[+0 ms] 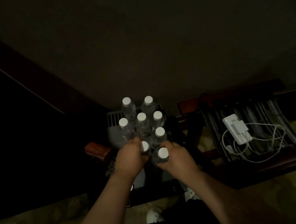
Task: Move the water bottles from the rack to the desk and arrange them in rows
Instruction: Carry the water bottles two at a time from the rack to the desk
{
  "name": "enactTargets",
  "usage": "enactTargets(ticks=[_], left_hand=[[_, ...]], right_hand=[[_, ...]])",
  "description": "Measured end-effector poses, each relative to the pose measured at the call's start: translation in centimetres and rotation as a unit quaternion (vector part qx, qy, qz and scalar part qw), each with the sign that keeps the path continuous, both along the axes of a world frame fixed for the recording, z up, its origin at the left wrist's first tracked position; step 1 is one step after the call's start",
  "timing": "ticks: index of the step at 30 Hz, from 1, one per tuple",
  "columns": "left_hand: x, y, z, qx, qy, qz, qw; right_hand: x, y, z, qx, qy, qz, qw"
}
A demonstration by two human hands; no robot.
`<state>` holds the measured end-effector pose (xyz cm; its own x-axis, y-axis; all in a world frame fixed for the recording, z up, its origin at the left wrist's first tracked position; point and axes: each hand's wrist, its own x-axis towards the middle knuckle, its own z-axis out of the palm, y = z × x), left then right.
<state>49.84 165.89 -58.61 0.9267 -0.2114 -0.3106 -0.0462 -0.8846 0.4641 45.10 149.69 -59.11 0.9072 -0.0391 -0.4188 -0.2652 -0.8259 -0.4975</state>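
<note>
Where the dim light reaches, eight water bottles (142, 125) stand upright in a tight cluster, white caps pointing up toward the camera and their long axes vertical. They sit on a small dark surface beside a slatted gray basket (113, 118); whether that surface is rack or desk cannot be told. The left hand (130, 156) has its grip curled round one bottle (144, 146) near the front of the cluster, and the right hand (175, 156) is clamped on the nearest bottle (162, 154). To the right, a wooden slatted rack (253, 111) holds two white chargers (236, 128) and tangled white cables (257, 147).
</note>
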Motion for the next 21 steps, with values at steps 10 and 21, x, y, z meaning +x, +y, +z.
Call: enactTargets(ticks=[10, 21], left_hand=[[-2.0, -1.6, 14.9, -0.050, -0.068, -0.004, 0.996], [-8.0, -10.3, 33.8, -0.085, -0.185, -0.045, 0.978]], right_hand=[[-2.7, -3.6, 14.0, 0.046, -0.075, -0.071, 0.994], [-9.7, -13.8, 31.8, 0.025, -0.153, -0.112, 0.981]])
